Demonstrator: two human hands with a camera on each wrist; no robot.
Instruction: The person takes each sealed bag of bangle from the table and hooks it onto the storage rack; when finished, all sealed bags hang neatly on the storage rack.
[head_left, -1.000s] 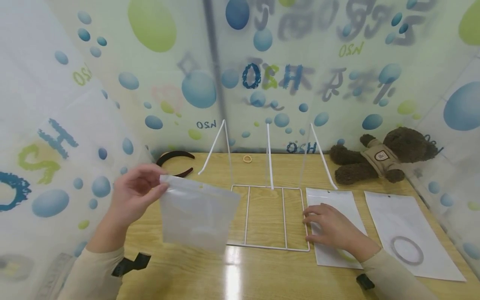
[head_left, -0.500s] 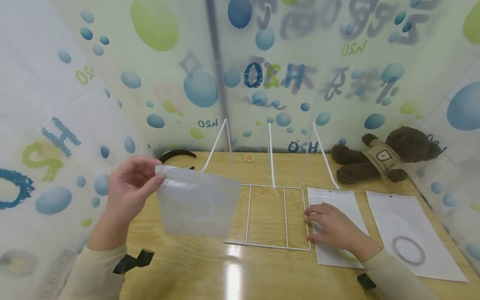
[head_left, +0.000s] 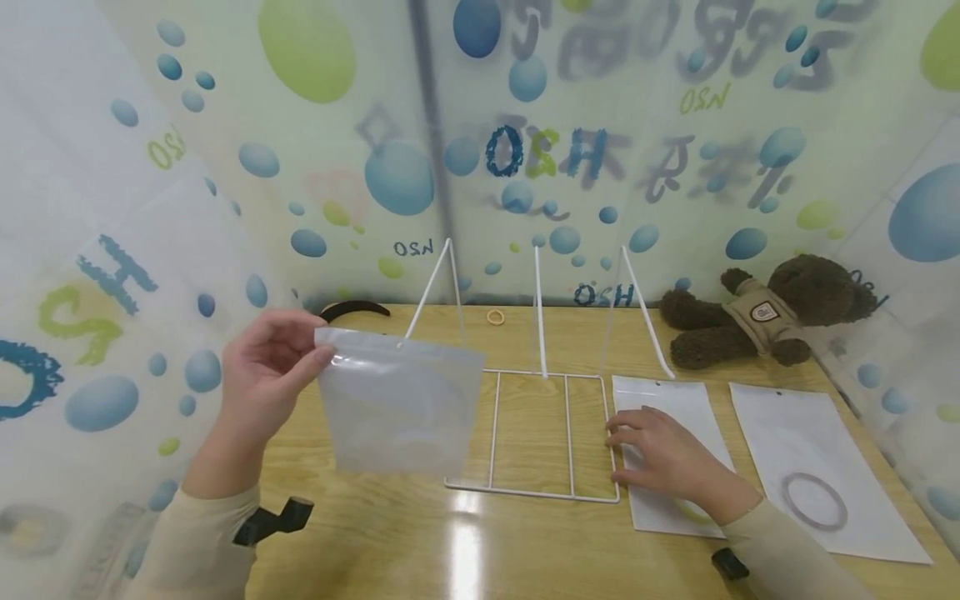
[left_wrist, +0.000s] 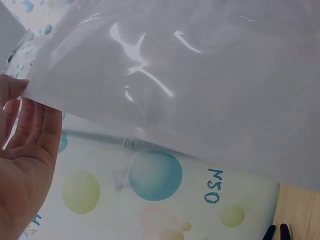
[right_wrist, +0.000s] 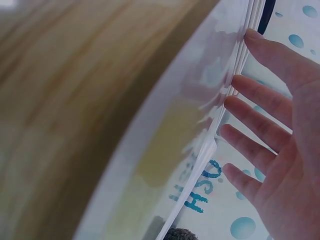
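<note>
My left hand (head_left: 270, 367) pinches the upper left corner of a translucent white zip bag (head_left: 405, 408) between thumb and fingers. The bag hangs in the air, its top hole right at the tip of the left hook (head_left: 424, 293) of a white wire rack (head_left: 569, 437). In the left wrist view the shiny bag (left_wrist: 210, 90) spreads out from the thumb. My right hand (head_left: 663, 454) rests its fingertips at the right bar of the rack's base, over a white bag (head_left: 682, 396) on the table. In the right wrist view its fingers are loosely spread.
Another white bag (head_left: 780, 425) with a ring shape showing lies at the right. A brown teddy bear (head_left: 765, 312) lies at the back right. A black headband (head_left: 356, 307) is partly hidden behind the held bag. A small yellowish ring (head_left: 495, 323) lies behind the rack.
My left hand has raised the bag slightly, so its top edge now meets the left hook's tip and covers the headband's lower arm. The right hand has stayed in place.
</note>
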